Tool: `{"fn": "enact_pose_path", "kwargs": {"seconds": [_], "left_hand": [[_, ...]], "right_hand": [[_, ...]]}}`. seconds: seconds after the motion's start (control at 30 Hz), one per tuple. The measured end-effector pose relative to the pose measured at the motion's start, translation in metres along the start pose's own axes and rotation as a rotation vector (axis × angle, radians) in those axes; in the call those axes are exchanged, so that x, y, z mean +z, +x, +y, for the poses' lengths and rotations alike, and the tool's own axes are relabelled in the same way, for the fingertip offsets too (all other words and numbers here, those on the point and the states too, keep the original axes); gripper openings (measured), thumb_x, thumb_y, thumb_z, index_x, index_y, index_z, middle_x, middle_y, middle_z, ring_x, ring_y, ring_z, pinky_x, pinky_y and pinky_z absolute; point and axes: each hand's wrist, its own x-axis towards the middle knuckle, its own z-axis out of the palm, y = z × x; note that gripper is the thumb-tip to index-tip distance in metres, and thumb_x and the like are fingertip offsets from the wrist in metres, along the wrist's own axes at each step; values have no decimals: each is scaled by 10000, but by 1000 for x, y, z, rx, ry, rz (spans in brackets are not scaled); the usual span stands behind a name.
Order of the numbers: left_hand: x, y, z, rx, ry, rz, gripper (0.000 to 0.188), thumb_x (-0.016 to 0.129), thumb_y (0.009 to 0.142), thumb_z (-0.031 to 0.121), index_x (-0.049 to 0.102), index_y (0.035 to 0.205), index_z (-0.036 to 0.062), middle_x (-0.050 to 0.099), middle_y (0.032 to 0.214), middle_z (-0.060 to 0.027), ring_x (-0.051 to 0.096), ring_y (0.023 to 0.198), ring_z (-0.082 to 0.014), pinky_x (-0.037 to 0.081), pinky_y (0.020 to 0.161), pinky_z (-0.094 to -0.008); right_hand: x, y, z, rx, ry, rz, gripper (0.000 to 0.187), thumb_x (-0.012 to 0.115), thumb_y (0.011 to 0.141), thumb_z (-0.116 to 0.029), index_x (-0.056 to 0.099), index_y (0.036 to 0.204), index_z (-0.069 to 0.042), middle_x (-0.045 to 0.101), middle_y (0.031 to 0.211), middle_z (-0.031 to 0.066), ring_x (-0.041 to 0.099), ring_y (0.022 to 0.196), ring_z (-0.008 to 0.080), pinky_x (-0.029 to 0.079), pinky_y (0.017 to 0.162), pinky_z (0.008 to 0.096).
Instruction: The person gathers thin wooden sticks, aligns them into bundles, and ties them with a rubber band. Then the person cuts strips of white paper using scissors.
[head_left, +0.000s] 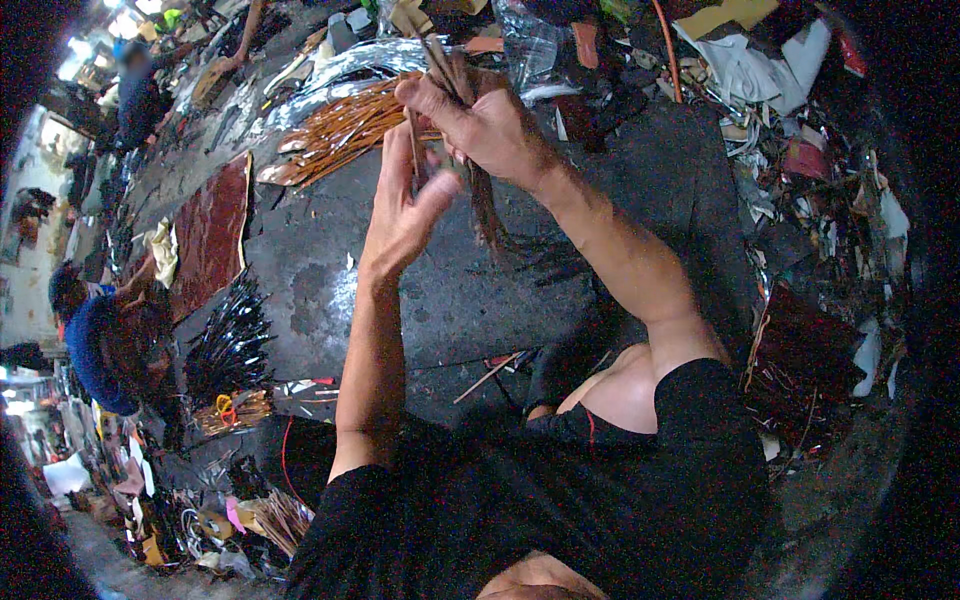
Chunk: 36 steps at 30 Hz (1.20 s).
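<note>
My right hand [505, 135] is closed around a bundle of thin, dark brown strips [483, 205]. Their upper ends stick out above the fist, and the lower ends hang loosely below it. Close on its left, my left hand [405, 210] has its fingers curled and its thumb blurred by motion. One narrow brown strip [414, 145] runs down from the right hand into the left. Just beyond both hands, a fanned pile of orange-brown strips [350, 125] lies on the dark work surface [310, 290].
Silvery strips [350, 68] lie behind the orange-brown pile. Black strips [230, 340] are heaped at left beside a dark red sheet [215, 235]. A person in blue [100, 350] sits at far left. Mixed scraps [800, 150] cover the right side.
</note>
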Motion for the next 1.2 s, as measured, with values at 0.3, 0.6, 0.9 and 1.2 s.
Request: {"fn": "enact_pose_path", "kwargs": {"seconds": [0.3, 0.6, 0.9, 1.2], "left_hand": [[11, 3, -24, -184, -160, -12, 241, 601, 856, 247, 552, 955, 33, 523, 711, 24, 471, 608, -62, 367, 516, -219], [-1, 34, 10, -219, -126, 182, 319, 541, 886, 344, 568, 786, 42, 493, 593, 22, 457, 542, -79, 364, 491, -243], [-8, 56, 43, -91, -76, 323, 391, 509, 909, 355, 440, 609, 113, 386, 516, 50, 355, 452, -54, 251, 420, -242], [-57, 40, -31, -89, -182, 674, 362, 472, 907, 396, 508, 727, 84, 447, 565, 18, 454, 515, -86, 368, 478, -248]], "right_hand": [[1, 9, -14, -251, 188, -96, 456, 697, 767, -362, 536, 1068, -60, 565, 899, 45, 565, 837, 105, 465, 719, 249], [11, -55, 73, -16, -69, -481, 712, 709, 747, -366, 356, 1289, -67, 480, 1188, 81, 467, 1085, 192, 405, 899, 329], [56, -97, 124, 418, 156, -455, 253, 650, 817, -279, 569, 737, -54, 575, 649, 13, 551, 578, 93, 445, 530, 262], [36, -97, 150, 243, -206, -419, 306, 608, 824, -336, 581, 780, -34, 597, 696, 115, 595, 657, 209, 458, 594, 354]]}}
